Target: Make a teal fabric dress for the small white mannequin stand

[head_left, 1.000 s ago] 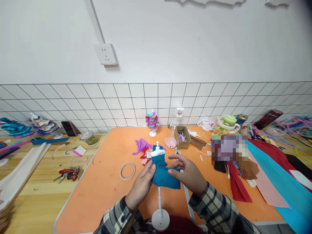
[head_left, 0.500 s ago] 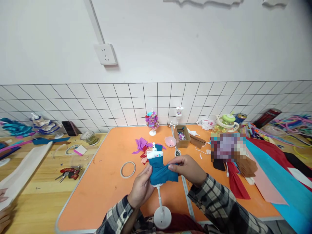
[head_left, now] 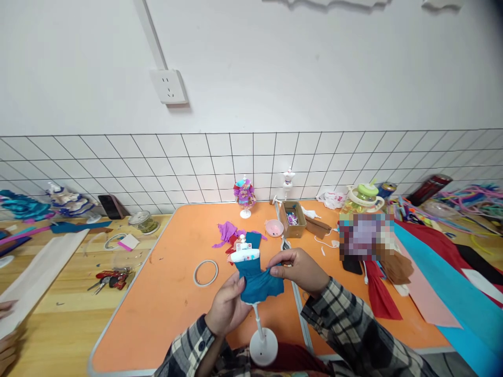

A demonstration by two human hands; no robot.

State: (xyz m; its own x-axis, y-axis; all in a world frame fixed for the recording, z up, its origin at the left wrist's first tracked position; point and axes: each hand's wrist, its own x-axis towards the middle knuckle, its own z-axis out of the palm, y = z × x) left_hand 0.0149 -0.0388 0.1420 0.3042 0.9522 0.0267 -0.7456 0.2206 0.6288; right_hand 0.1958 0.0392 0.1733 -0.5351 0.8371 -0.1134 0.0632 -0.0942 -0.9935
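A small white dress form point(head_left: 245, 256) leans to the left in front of me, its round base point(head_left: 263, 346) near the front edge of the orange table. Blue crepe paper point(head_left: 255, 283) is wrapped around its body and flares out to the right. My left hand point(head_left: 228, 305) grips the form's left side through the paper, thumb in front. With thumb and forefinger, my right hand point(head_left: 298, 271) pinches the loose right edge of the crepe paper. Purple and red crepe scraps point(head_left: 228, 234) lie just behind the form.
A tape roll point(head_left: 205, 273) lies to the left. Behind are a decorated dress form point(head_left: 245, 195), a pink bowl point(head_left: 274, 228) and a cardboard box point(head_left: 294, 220). Coloured paper sheets point(head_left: 471, 309) cover the right side. Another person's hand point(head_left: 7, 335) shows at far left, near red-handled scissors point(head_left: 113, 278).
The dress form's top has tipped left and down, while its base has shifted slightly right. Both hands keep their hold on the form and the crepe paper.
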